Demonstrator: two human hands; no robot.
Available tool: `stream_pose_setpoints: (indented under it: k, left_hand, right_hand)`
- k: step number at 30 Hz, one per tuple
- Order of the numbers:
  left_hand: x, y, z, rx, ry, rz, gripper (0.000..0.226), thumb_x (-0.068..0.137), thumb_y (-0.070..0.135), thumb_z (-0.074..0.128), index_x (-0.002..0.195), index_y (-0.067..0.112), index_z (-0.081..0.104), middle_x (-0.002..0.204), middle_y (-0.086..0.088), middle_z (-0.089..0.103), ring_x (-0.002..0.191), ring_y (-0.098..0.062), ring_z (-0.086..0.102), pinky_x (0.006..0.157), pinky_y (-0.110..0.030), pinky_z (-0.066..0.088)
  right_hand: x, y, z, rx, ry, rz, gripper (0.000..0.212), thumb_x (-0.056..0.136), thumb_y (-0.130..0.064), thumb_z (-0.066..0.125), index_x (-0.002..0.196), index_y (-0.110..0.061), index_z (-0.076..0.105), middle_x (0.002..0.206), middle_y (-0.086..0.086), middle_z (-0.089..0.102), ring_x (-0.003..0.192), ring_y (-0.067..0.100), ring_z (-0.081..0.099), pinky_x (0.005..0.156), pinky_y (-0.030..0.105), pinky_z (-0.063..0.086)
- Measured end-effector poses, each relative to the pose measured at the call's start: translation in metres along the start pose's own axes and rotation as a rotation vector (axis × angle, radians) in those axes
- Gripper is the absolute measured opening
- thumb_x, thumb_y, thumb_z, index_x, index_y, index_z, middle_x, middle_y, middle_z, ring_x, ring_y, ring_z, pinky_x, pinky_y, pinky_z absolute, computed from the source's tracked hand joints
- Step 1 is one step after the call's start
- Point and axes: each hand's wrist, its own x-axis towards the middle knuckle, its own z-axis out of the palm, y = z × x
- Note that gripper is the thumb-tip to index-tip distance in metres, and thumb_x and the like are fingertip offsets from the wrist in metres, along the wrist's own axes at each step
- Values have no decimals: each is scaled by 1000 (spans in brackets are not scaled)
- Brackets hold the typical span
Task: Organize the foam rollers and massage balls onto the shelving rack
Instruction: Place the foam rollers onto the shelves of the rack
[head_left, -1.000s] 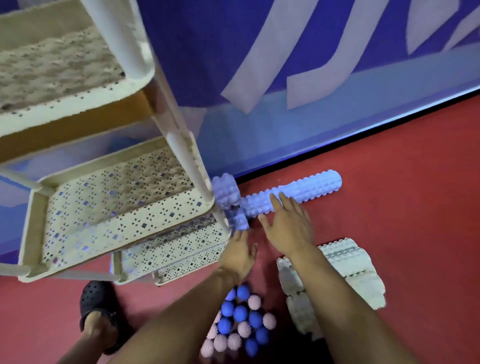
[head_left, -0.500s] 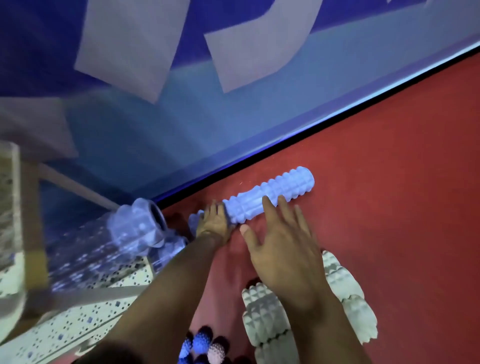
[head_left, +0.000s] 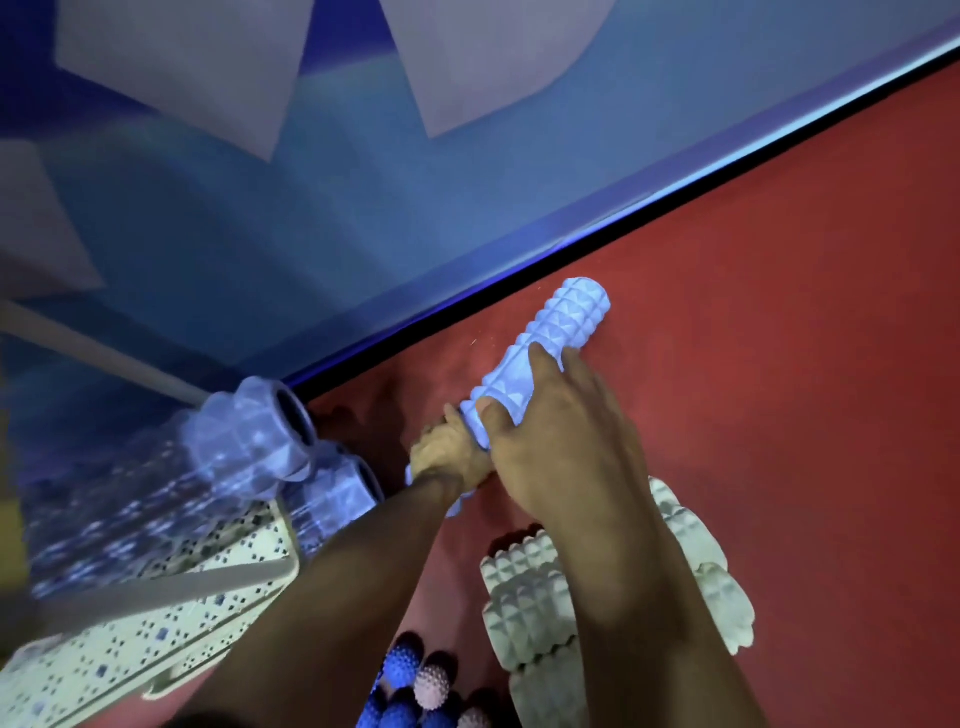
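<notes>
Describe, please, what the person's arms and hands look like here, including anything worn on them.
Both forearms are bare up to the frame's lower edge: no sleeves show. The left hand and right hand wear no gloves, and no watch, bracelet or ring is visible on either. The short thumbnail of the right hand shows. The left wrist lies in shadow, so fine detail there is hard to tell.

The scene is dimly lit with a bluish cast. Heavy motion blur is seen on the pale blue ridged foam rollers (head_left: 249, 441) at left; wide-angle bending is noticeable toward the edges.
</notes>
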Motion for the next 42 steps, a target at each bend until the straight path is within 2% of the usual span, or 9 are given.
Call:
stream_pose_setpoints:
  k: [5, 9, 13, 18, 22, 25, 30, 36, 42]
  left_hand:
    - [-84, 39, -71, -77, -61, 71, 104, 43, 74, 56, 130, 16, 49, 125, -2, 64, 105, -34, 67, 85, -56, 57]
    - [-148, 38, -111, 48, -71, 203, 75, 51, 68, 68, 112, 30, 50, 100, 6, 71, 83, -21, 71, 68, -41, 60]
    - [-221, 36, -157, 255, 58, 385, 87, 65, 64, 72, 131, 15, 42, 118, -1, 62, 111, -26, 58, 87, -35, 45]
    - [-311, 11, -212, 377, 118, 492, 92, 63, 64, 71, 133, 13, 39, 122, -5, 57, 112, -27, 53, 94, -37, 43]
    - [-384, -39, -252, 421, 161, 524, 94, 58, 64, 72, 133, 17, 40, 127, -3, 55, 116, -27, 54, 97, -35, 45]
    - [-435, -91, -273, 456, 179, 514, 100, 59, 66, 71, 139, 17, 36, 129, -5, 54, 116, -27, 53, 96, -34, 44]
    - [-500, -179, -301, 520, 225, 487, 99, 62, 72, 68, 138, 15, 39, 128, -4, 55, 117, -25, 52, 101, -36, 41]
    - [-548, -253, -318, 503, 317, 466, 98, 59, 76, 63, 134, 17, 42, 125, -1, 57, 114, -24, 55, 99, -37, 44]
    - [-555, -284, -321, 458, 344, 307, 119, 61, 77, 65, 155, 21, 20, 157, -4, 29, 144, -27, 30, 120, -47, 19]
  right_hand:
    - [-6, -3, -19, 42, -21, -16, 72, 93, -53, 54, 154, -25, 28, 163, 0, 22, 147, 29, 27, 116, 46, 29]
    - [-18, 3, -51, 18, 64, -110, 72, 95, -49, 56, 154, -16, 32, 162, 11, 27, 150, 26, 24, 122, 41, 19]
    - [-62, 5, -73, -68, 82, -213, 69, 95, -51, 56, 153, -18, 37, 162, 8, 31, 151, 24, 22, 123, 38, 13]
    - [-136, -21, -77, -276, -109, -388, 72, 91, -66, 50, 151, -27, 38, 158, -2, 37, 148, 23, 29, 121, 46, 20]
    - [-199, -35, -87, -512, -304, -500, 70, 80, -74, 59, 135, -31, 51, 134, -1, 60, 127, 27, 53, 105, 45, 40]
    - [-240, -41, -84, -691, -323, -585, 77, 68, -80, 63, 131, -37, 48, 128, -7, 59, 124, 23, 54, 107, 49, 32]
    - [-299, -68, -76, -664, -425, -712, 72, 59, -78, 72, 116, -42, 48, 81, -15, 64, 61, 5, 59, 78, 30, 52]
    - [-332, -93, -42, -611, -378, -799, 104, 40, -89, 72, 132, -53, 39, 103, -18, 64, 87, 9, 69, 84, 33, 56]
    - [-349, -107, -24, -654, -230, -867, 87, 53, -88, 62, 124, -38, 50, 114, -13, 59, 103, 16, 62, 85, 34, 50]
